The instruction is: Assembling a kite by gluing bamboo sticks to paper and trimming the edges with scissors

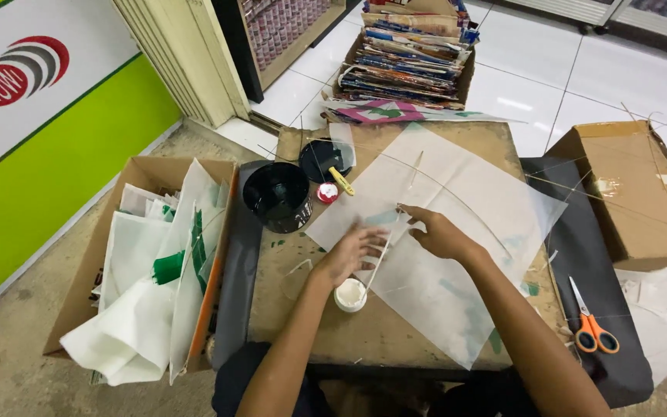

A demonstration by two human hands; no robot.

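A translucent white sheet of paper (465, 193), set like a diamond, lies on a low brown board (380, 332). Thin bamboo sticks (457, 193) lie across it. My left hand (351, 251) rests flat on the sheet's left part, fingers spread, over a thin stick. My right hand (436, 232) presses on the sheet just right of it, fingers bent near the sticks' crossing. A small white pot of glue (350, 294) stands just below my left hand.
A black bucket (278, 194), its lid (323, 158) and a small red cap (326, 192) sit at the board's far left. Orange-handled scissors (592, 320) lie on a black mat at right. Cardboard boxes stand left (140, 174), right (627, 193) and far with stacked paper (411, 54).
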